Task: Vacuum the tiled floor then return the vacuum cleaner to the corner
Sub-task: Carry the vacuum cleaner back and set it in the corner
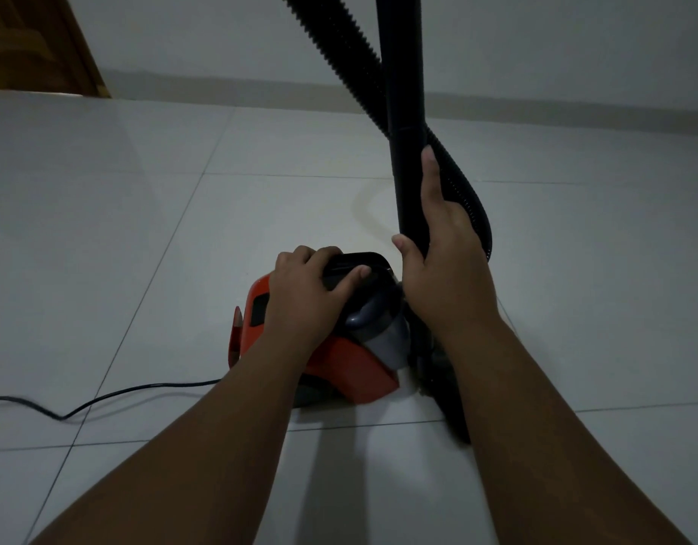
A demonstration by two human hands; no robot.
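Observation:
A red and black canister vacuum cleaner sits on the pale tiled floor in the middle of the view. My left hand is closed around its black carry handle on top. My right hand grips the black rigid wand, which stands nearly upright and runs out of the top of the frame. A black ribbed hose crosses behind the wand and loops down behind my right hand. The wand's lower end is hidden by my right forearm.
The black power cord trails from the vacuum's left side across the floor to the left edge. A pale wall with a skirting strip runs across the back. A brown wooden door stands at the far left corner.

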